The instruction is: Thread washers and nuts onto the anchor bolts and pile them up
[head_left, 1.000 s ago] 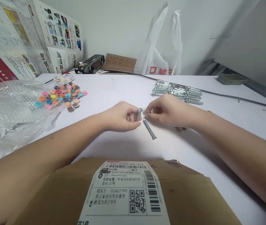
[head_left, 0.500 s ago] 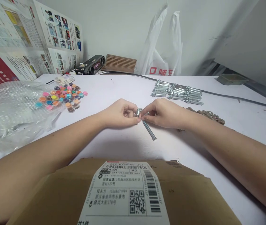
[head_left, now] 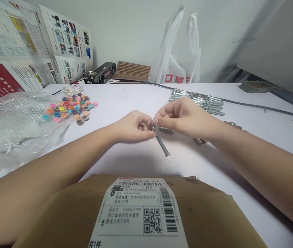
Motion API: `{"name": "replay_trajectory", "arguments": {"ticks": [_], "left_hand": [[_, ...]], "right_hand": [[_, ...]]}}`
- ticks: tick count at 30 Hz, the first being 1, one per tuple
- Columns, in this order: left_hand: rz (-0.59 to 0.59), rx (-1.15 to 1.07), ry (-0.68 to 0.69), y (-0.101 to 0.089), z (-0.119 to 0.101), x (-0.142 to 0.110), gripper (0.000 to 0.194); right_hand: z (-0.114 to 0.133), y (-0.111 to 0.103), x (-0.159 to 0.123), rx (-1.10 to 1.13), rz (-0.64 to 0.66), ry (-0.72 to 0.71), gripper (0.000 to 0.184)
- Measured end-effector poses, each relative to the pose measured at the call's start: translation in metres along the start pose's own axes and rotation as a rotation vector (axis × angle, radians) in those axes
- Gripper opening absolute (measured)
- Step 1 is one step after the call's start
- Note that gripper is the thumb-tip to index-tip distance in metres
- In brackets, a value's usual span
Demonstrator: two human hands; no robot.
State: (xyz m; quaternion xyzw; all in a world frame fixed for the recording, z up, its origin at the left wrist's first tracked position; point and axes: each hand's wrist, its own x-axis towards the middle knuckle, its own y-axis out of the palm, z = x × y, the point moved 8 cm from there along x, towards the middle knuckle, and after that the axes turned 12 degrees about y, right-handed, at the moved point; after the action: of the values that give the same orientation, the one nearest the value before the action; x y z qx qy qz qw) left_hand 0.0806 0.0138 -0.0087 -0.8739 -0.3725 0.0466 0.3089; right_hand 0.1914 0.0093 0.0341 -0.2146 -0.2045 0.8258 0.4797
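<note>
Bolt [head_left: 161, 144] is sticking out just below the fingertips, left hand [head_left: 133, 126] pinching its top end while the right hand [head_left: 181, 116] is pinching something tiny against it, probably a washer. Keeping the bolt steady and square is helping here.

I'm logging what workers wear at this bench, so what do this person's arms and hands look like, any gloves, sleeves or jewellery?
Both arms are bare as far up as the picture shows, with no sleeves in view. The left hand and right hand wear no gloves. No rings, watch, bracelets or markings show on the fingers or wrists. Fingernails are too small to judge.
</note>
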Motion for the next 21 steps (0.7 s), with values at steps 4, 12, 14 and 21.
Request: {"name": "replay_trajectory", "arguments": {"ticks": [4, 12, 14, 21], "left_hand": [[0.010, -0.008, 0.007, 0.001, 0.000, 0.000, 0.022], [0.014, -0.006, 0.012, 0.003, 0.002, 0.001, 0.024], [0.003, -0.016, 0.006, 0.002, 0.002, 0.001, 0.024], [-0.004, -0.049, -0.027, 0.002, 0.003, -0.001, 0.021]], "right_hand": [[-0.002, 0.003, 0.001, 0.017, -0.018, 0.034, 0.025], [-0.010, 0.001, 0.004, -0.001, 0.021, 0.045, 0.029], [-0.010, -0.002, 0.004, -0.007, 0.001, 0.055, 0.029], [-0.029, -0.024, 0.014, -0.458, -0.127, 0.096, 0.029]]}}
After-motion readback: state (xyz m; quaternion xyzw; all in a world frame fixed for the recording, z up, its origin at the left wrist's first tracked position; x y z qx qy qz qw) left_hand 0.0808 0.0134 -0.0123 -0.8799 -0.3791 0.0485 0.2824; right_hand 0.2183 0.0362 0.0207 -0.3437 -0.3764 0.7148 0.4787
